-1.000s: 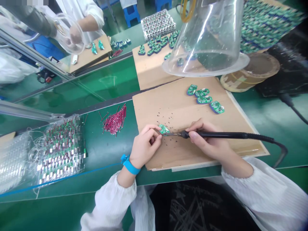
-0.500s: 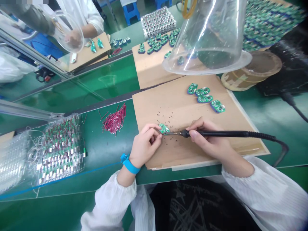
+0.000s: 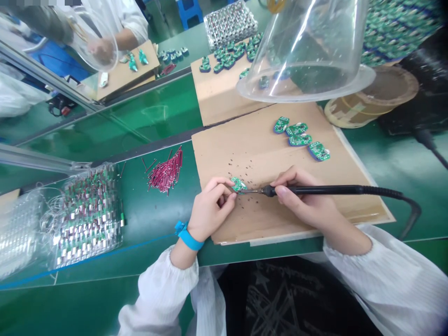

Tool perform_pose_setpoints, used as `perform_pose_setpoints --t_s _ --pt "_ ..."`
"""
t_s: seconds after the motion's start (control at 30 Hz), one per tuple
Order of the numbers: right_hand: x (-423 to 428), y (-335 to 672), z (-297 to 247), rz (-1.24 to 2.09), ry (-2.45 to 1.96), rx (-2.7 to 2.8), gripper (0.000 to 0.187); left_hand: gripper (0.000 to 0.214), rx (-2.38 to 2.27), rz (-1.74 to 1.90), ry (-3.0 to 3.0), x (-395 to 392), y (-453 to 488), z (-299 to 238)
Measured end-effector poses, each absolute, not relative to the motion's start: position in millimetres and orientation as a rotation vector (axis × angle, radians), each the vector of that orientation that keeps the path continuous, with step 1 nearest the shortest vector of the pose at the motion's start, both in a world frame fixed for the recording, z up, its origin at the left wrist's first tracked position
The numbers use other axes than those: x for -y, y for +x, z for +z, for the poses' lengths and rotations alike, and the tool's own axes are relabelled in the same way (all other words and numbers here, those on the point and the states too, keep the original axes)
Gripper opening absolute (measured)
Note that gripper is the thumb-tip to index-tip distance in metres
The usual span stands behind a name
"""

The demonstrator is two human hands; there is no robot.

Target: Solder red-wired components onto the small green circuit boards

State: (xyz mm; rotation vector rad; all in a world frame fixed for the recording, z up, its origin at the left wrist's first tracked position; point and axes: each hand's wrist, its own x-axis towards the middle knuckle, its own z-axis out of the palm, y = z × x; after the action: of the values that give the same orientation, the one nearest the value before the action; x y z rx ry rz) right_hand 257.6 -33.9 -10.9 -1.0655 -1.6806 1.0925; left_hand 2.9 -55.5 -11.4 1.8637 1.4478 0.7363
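My left hand (image 3: pixel 210 208), with a blue wristband, pinches a small green circuit board (image 3: pixel 238 184) against a brown cardboard sheet (image 3: pixel 252 149). My right hand (image 3: pixel 304 201) grips a black soldering iron (image 3: pixel 325 190) like a pen. Its metal tip touches the board's right edge. The iron's cable runs off to the right. Small burn marks dot the cardboard around the board.
Several finished green boards (image 3: pixel 301 137) lie at the cardboard's far right. A bundle of red pins (image 3: pixel 165 172) rests on the green belt, with a bag of parts (image 3: pixel 87 214) further left. A clear fume hood (image 3: pixel 308 51) hangs above. Another person's hand (image 3: pixel 100 46) works far left.
Both hands hold the same grip on board and iron. The view has shifted slightly, so everything sits a little higher in frame.
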Motion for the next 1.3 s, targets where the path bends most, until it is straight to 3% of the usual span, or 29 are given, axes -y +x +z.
perform_pose_setpoints --t_s 0.93,1.17,1.3 --pt "35 257 -9 1.103 -1.117 1.673 0.014 0.014 -1.449 0.722 1.884 56 2 -12" --pt "37 254 -21 0.954 -1.001 1.265 0.012 0.015 -1.518 0.765 1.853 56 -2 -12" --pt "38 257 -23 1.037 -1.024 1.343 0.012 0.015 -1.493 0.731 1.882 56 -2 -12"
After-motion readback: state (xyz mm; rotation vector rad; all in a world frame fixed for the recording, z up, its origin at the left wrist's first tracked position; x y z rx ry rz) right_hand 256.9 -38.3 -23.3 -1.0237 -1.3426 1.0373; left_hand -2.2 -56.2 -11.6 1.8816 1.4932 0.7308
